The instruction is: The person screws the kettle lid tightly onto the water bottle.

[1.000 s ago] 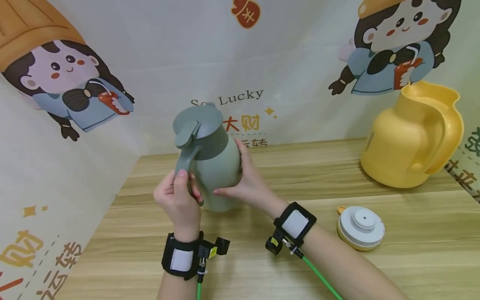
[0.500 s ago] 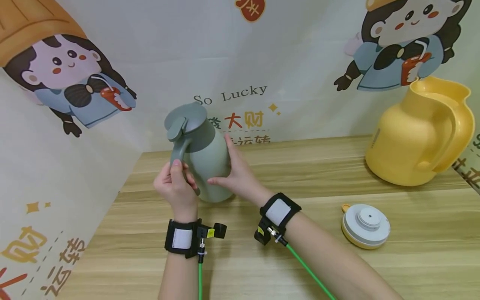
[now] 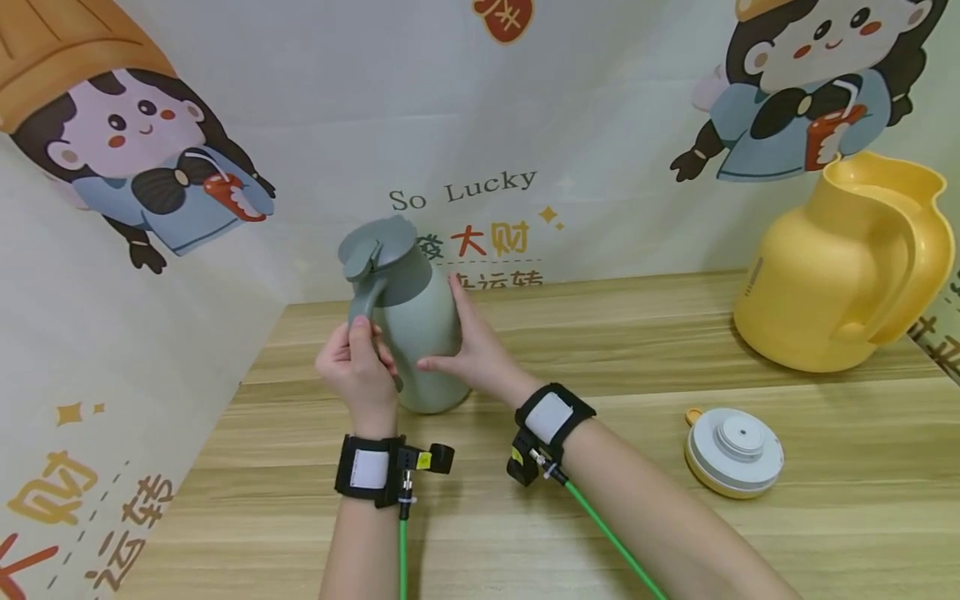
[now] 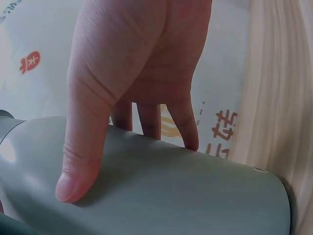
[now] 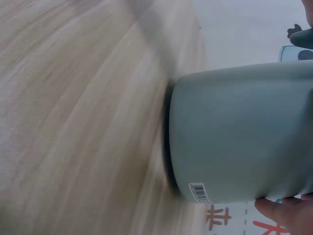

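Observation:
A grey-green thermos jug [image 3: 420, 333] stands near the table's middle, its darker lid [image 3: 378, 246] in place. My left hand [image 3: 362, 367] grips the jug's handle [image 3: 367, 296], thumb along the near side. From the right, my right hand [image 3: 480, 354] holds the body between thumb and fingers. The left wrist view shows the right thumb [image 4: 80, 166] flat on the jug's near face, with the other fingers going behind. A barcode label [image 5: 199, 192] sits by the base in the right wrist view. A dark shadow lines the base; contact with the table is hard to tell.
A yellow jug [image 3: 817, 283] with an uncovered mouth stands at the back right. In front of it a white-and-yellow round lid [image 3: 735, 450] lies on the wood-grain table [image 3: 600, 517]. A printed backdrop [image 3: 337, 108] rises behind the table.
The jug has shifted left against the backdrop, uncovering the printed "So", then dropped slightly. Both hands moved with it, keeping their grip. The yellow jug and round lid have stayed put.

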Demonstrator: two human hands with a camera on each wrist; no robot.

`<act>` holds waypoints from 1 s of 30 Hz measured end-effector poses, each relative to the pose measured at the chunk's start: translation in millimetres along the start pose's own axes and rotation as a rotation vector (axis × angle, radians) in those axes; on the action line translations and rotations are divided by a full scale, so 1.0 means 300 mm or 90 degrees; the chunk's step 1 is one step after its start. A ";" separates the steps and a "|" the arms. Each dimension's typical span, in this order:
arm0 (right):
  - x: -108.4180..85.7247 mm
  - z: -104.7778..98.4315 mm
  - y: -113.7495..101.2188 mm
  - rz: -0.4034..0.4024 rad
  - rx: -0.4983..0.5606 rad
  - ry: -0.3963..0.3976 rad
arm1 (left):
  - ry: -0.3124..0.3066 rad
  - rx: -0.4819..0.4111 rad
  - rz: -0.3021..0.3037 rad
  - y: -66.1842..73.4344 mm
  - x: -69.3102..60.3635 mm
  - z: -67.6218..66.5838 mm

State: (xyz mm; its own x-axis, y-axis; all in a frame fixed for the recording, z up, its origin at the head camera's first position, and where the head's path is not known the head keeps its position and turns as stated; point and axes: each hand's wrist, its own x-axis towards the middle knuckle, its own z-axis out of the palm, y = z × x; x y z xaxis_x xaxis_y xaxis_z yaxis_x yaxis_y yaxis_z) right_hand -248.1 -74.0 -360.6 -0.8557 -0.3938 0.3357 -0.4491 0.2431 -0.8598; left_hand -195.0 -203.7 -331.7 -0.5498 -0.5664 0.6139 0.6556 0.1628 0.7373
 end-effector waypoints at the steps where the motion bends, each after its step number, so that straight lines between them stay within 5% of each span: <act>1: -0.001 0.000 0.004 0.004 0.001 -0.001 | 0.001 0.000 -0.011 -0.003 -0.001 0.001; 20: -0.002 0.012 0.024 0.014 0.002 -0.011 | -0.001 -0.017 -0.051 -0.011 0.008 0.008; 30: -0.006 0.010 0.032 0.022 -0.004 -0.020 | -0.024 0.039 -0.058 -0.013 0.006 0.011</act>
State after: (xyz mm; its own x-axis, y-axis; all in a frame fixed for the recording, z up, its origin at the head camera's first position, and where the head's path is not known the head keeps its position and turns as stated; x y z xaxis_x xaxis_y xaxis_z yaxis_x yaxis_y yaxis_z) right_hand -250.0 -73.6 -370.6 -0.8626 -0.4124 0.2929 -0.4203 0.2622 -0.8687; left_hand -200.4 -202.7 -332.5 -0.6254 -0.5503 0.5532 0.5701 0.1619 0.8055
